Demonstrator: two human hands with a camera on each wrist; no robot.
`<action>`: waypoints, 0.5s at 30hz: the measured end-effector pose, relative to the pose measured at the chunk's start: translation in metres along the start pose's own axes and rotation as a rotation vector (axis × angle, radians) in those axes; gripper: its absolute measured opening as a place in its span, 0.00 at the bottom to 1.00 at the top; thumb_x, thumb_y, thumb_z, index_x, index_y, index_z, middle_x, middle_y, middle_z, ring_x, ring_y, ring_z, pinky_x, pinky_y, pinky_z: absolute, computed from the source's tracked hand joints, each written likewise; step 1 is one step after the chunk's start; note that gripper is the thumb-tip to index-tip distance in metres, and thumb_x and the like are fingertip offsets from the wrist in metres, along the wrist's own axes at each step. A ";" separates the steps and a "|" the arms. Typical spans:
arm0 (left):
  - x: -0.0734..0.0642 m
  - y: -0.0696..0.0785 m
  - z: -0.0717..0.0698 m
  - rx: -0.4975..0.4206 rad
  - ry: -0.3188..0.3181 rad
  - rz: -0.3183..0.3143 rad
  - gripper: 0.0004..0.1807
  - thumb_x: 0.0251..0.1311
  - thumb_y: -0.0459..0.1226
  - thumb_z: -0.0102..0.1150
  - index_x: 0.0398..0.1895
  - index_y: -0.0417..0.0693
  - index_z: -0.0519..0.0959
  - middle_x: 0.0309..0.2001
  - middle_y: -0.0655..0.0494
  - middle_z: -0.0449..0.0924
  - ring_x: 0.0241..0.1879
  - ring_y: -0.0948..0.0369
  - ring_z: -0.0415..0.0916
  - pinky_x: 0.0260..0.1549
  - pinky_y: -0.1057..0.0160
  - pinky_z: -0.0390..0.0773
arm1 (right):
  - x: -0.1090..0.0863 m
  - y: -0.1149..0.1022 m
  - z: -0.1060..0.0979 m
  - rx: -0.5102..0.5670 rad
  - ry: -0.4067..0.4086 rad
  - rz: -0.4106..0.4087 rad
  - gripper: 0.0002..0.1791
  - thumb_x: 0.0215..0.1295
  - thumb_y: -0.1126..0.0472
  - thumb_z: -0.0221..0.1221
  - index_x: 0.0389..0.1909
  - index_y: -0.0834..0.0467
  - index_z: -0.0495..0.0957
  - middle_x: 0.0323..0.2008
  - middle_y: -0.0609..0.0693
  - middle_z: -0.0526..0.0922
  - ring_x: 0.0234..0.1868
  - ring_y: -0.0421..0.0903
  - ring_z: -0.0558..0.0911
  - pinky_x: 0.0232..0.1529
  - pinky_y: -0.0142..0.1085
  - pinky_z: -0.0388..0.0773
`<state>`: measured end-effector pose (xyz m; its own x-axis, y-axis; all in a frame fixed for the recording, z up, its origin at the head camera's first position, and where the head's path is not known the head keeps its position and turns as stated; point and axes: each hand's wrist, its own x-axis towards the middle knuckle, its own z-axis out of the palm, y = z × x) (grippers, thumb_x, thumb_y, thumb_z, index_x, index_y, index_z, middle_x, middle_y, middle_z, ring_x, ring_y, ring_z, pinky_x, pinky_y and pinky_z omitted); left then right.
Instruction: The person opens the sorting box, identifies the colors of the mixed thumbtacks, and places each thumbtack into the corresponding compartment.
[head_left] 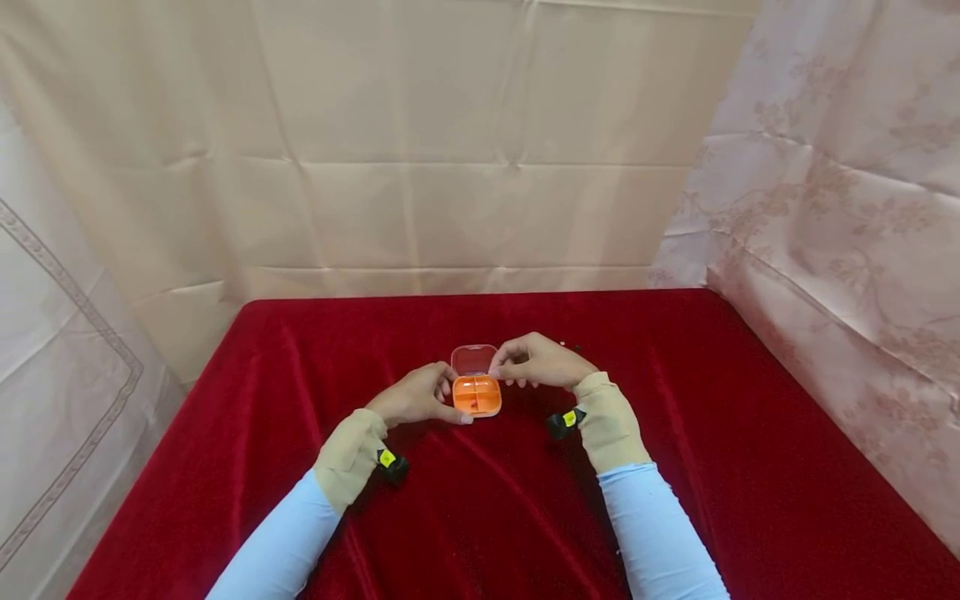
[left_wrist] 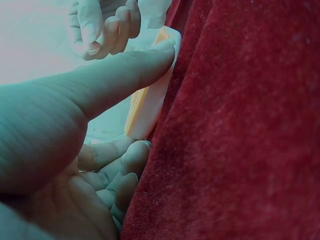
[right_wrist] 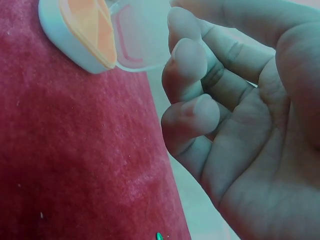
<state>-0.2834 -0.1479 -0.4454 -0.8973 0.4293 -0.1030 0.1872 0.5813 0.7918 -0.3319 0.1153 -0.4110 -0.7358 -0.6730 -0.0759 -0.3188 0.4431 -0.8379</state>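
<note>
A small orange and white pill box (head_left: 477, 397) stands on the red cloth, its clear lid (head_left: 474, 360) swung up at the back. My left hand (head_left: 417, 395) holds the box from the left, with the thumb (left_wrist: 150, 62) along the near side and the fingers at its left side. Dividers split the orange tray; a tiny reddish thing (head_left: 474, 404) lies in a near compartment. At the far right corner, by the lid, is my right hand (head_left: 542, 360). Its thumb and forefinger come close together, the other fingers curled; whether anything is between the tips is hidden.
A tiny pale thing (head_left: 562, 342) and a tiny dark one (head_left: 577, 347) lie on the cloth beyond the right hand. A small green thing (right_wrist: 159, 236) shows low in the right wrist view. Beige curtain (head_left: 465, 208) hangs behind the red-covered table (head_left: 465, 517).
</note>
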 end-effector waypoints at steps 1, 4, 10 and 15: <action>0.000 0.000 0.000 0.000 -0.001 -0.001 0.34 0.47 0.44 0.84 0.53 0.41 0.74 0.38 0.52 0.74 0.38 0.59 0.70 0.39 0.61 0.72 | -0.001 0.001 -0.001 0.007 0.003 0.003 0.04 0.71 0.59 0.64 0.42 0.53 0.86 0.31 0.53 0.82 0.29 0.47 0.77 0.28 0.35 0.74; 0.000 -0.001 0.000 -0.003 -0.002 -0.002 0.34 0.47 0.43 0.83 0.53 0.41 0.74 0.38 0.52 0.74 0.37 0.59 0.70 0.38 0.62 0.72 | -0.002 0.002 -0.003 0.024 0.010 0.018 0.04 0.71 0.59 0.64 0.42 0.53 0.86 0.31 0.52 0.83 0.29 0.46 0.77 0.28 0.34 0.74; 0.000 -0.001 0.000 0.001 -0.001 -0.003 0.34 0.48 0.43 0.83 0.54 0.40 0.74 0.38 0.52 0.74 0.37 0.59 0.71 0.38 0.62 0.73 | -0.004 0.000 -0.004 0.028 0.015 0.025 0.06 0.70 0.58 0.65 0.43 0.54 0.86 0.31 0.53 0.82 0.30 0.48 0.77 0.27 0.34 0.72; 0.000 -0.001 0.000 0.005 0.003 0.002 0.34 0.47 0.43 0.84 0.53 0.40 0.74 0.37 0.52 0.74 0.36 0.59 0.71 0.37 0.62 0.73 | -0.005 0.001 -0.006 0.027 0.025 0.022 0.07 0.70 0.58 0.65 0.44 0.56 0.87 0.30 0.54 0.82 0.30 0.47 0.77 0.28 0.36 0.74</action>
<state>-0.2835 -0.1482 -0.4463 -0.8979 0.4287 -0.0994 0.1914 0.5837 0.7891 -0.3326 0.1231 -0.4083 -0.7571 -0.6483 -0.0810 -0.2866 0.4411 -0.8504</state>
